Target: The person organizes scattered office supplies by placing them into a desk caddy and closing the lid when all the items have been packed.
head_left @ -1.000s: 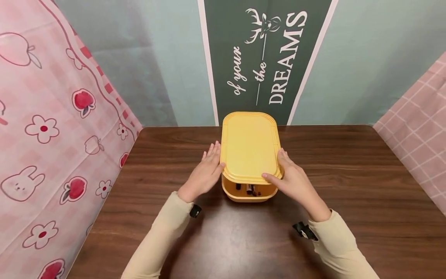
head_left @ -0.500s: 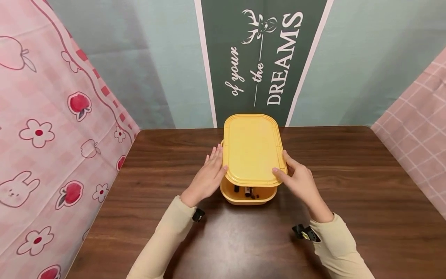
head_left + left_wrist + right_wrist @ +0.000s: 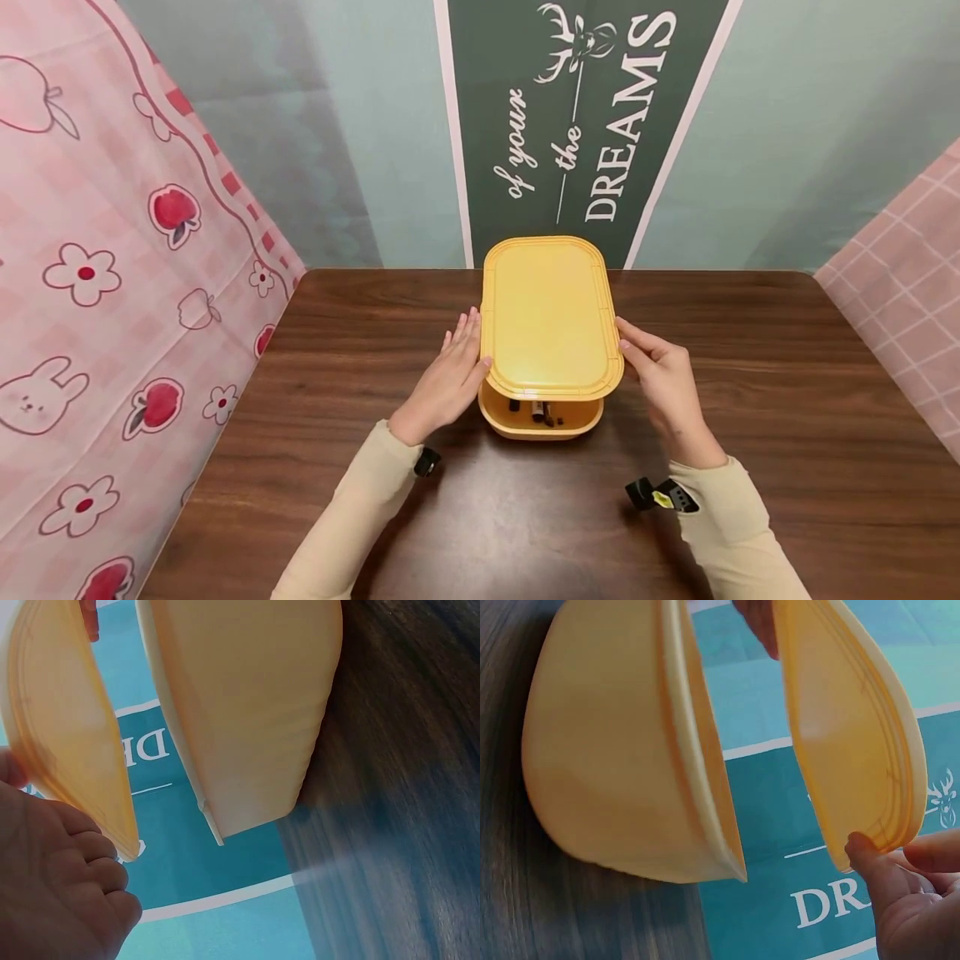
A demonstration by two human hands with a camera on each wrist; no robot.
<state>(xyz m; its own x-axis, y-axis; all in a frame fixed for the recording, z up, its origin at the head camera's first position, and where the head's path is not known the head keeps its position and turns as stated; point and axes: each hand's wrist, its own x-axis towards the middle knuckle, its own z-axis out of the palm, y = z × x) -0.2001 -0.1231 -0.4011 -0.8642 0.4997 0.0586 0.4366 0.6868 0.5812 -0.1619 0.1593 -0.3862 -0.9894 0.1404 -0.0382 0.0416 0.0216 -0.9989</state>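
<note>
A yellow lid (image 3: 551, 317) is held up over a matching yellow container (image 3: 525, 432) on the table. Its left edge is gripped by my left hand (image 3: 444, 385), thumb on the top face and fingers along the side. On the opposite edge, my right hand (image 3: 667, 379) pinches the rim between thumb and fingers. Both wrist views show a wide gap between the lid (image 3: 67, 705) and the container's rim (image 3: 694, 742). Through the front opening, several small dark items (image 3: 537, 410) lie inside; the lid hides the rest of the interior.
The dark wood table (image 3: 750, 375) extends to both sides and in front of the container. Behind it hangs a teal cloth with a dark green printed panel (image 3: 510, 50). Pink patterned cloths (image 3: 135, 275) flank the table left and right.
The lid has shifted slightly to the right over the container. My right thumb has slid from the lid's top out to its right edge. The left hand keeps its hold.
</note>
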